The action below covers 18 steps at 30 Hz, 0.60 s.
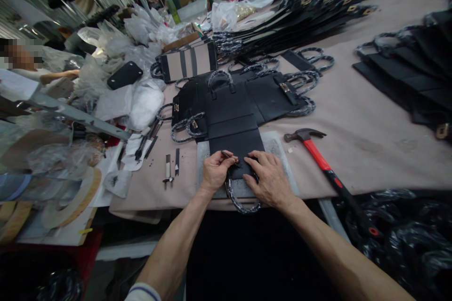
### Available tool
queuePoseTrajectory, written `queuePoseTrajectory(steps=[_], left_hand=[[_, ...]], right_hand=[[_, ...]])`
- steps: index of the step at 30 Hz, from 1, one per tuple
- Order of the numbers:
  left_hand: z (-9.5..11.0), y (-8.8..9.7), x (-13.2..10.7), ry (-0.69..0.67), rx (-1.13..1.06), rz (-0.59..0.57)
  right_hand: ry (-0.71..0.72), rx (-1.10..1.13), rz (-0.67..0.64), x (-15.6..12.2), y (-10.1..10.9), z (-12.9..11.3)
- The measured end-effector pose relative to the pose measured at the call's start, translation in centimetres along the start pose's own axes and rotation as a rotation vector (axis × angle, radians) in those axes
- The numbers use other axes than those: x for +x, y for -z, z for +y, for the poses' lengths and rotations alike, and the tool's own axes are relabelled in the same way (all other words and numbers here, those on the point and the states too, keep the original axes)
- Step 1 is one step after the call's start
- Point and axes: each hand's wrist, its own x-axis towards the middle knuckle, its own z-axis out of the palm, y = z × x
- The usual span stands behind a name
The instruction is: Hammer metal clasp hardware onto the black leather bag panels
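Note:
A black bag panel (235, 143) lies flat on a pale stone-like slab (278, 150), right before me. My left hand (218, 169) is closed in a pinch on a thin dark tool (225, 154), its tip low at the panel's surface; the exact kind I cannot make out. My right hand (270, 176) rests open with spread fingers on the panel's right side. Between the hands a plastic-wrapped handle (243, 208) loops over the table's front edge. To the right lies a claw hammer (319, 157) with a red and black grip, its handle overhanging the edge.
More black bag pieces (233, 96) with wrapped handles spread behind the slab. Small hand tools (167, 169) lie to the left. Stacked black pieces (413, 66) are at right, beside the beige tabletop (339, 103). Clear plastic bags (141, 56) crowd the left; people are in the background.

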Motion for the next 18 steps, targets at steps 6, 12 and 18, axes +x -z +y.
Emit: queuePoseTrajectory(steps=[6, 12, 18], left_hand=[[0.41, 0.38, -0.34, -0.074, 0.125, -0.094], [0.57, 0.16, -0.03, -0.169, 0.255, -0.109], [0.19, -0.39, -0.24, -0.273, 0.386, -0.052]], right_hand=[[-0.001, -0.003, 0.001, -0.11, -0.23, 0.11], [0.0, -0.006, 0.004, -0.03, -0.07, -0.02], [0.026, 0.051, 0.042, -0.09, -0.47, 0.27]])
